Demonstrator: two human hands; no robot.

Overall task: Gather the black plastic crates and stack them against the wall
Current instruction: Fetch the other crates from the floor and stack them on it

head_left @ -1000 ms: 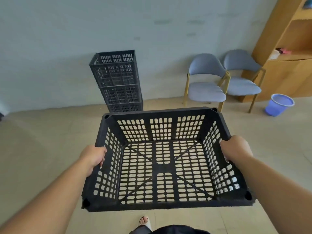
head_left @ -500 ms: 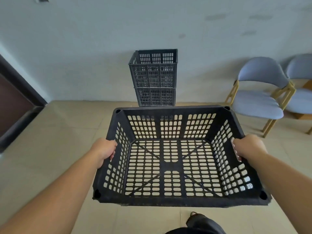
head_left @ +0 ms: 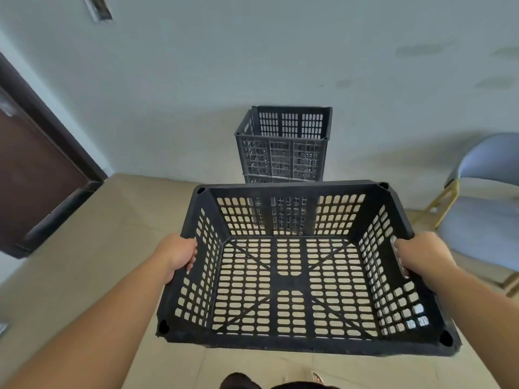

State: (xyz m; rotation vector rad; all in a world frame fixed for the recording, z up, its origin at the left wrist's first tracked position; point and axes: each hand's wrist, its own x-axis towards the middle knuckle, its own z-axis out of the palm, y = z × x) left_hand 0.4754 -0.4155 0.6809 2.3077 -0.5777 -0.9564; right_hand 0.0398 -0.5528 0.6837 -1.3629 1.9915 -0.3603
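I carry an empty black plastic crate [head_left: 292,279] level in front of me, above the floor. My left hand [head_left: 179,254] grips its left side wall, and my right hand [head_left: 421,255] grips the right side wall with fingers through the handle slot. Straight ahead, a stack of black crates [head_left: 282,146] stands against the pale wall [head_left: 252,66]. The lower part of that stack is hidden behind the far rim of the crate I hold.
A dark brown door [head_left: 31,175] and its frame fill the left side. A grey-blue chair [head_left: 483,203] with wooden legs stands at the right. Beige floor tiles [head_left: 84,248] lie between me and the stack. My feet show at the bottom edge.
The view has swung left and moved closer: the stack has grown larger and come to the centre, the door has come into view, and the chairs have slid off right. Both hands keep their grip.
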